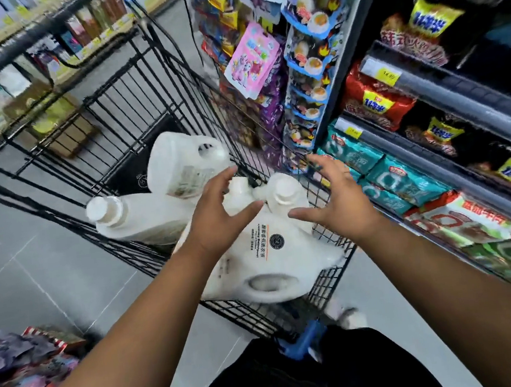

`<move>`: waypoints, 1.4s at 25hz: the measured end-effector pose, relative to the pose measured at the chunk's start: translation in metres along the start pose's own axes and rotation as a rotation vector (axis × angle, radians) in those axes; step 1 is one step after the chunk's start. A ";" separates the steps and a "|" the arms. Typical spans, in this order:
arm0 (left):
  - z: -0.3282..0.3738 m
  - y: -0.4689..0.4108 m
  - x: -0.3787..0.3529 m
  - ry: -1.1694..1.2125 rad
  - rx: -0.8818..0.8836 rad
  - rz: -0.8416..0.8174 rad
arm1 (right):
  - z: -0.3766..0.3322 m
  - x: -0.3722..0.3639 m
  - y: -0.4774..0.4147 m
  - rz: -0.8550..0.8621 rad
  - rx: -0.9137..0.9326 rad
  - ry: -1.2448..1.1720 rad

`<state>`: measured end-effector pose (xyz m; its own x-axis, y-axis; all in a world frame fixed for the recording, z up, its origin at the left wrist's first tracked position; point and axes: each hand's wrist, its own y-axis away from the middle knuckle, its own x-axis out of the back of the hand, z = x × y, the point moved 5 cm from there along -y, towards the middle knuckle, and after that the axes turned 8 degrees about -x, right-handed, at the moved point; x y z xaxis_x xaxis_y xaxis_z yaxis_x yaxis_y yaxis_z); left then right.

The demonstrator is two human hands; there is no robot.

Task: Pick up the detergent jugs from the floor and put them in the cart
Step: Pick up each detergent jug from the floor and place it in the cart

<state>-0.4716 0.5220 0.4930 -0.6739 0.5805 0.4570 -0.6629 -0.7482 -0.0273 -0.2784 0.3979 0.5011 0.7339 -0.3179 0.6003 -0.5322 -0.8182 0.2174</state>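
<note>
A black wire cart (pixel 127 90) stands in front of me in a shop aisle. Several white detergent jugs lie inside it. The nearest jug (pixel 274 255) lies on its side with its label up and its handle toward me. Another jug (pixel 181 166) leans tilted behind it, and a third jug (pixel 136 219) lies on the left with its cap pointing left. My left hand (pixel 221 213) hovers over the nearest jug with fingers spread. My right hand (pixel 340 196) is spread beside it at the cart's right rim. Neither hand grips anything.
Shelves of snack bags (pixel 433 147) run close along the right of the cart. Hanging packets (pixel 251 57) crowd the cart's far right side. A bin of packets (pixel 23 378) sits at lower left. Grey tiled floor (pixel 32 257) lies to the left. More shelves (pixel 24 44) stand across the aisle.
</note>
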 end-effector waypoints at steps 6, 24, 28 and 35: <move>0.091 0.003 -0.092 0.036 -0.144 -0.153 | 0.042 0.113 0.071 0.192 -0.046 -0.034; 0.447 0.192 -0.615 0.135 -0.622 -1.005 | 0.366 0.474 0.519 1.022 -0.559 -0.130; 0.504 0.233 -0.720 0.165 -0.706 -1.210 | 0.414 0.512 0.601 1.191 -0.703 -0.146; 0.612 0.311 -0.893 0.264 -0.769 -1.615 | 0.477 0.569 0.717 1.592 -0.936 -0.193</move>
<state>0.1235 -0.4261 0.6209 0.7408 0.5952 0.3112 -0.5826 0.8000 -0.1434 -0.0410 -0.5981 0.6310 -0.6335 -0.5238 0.5694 -0.6636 0.7463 -0.0517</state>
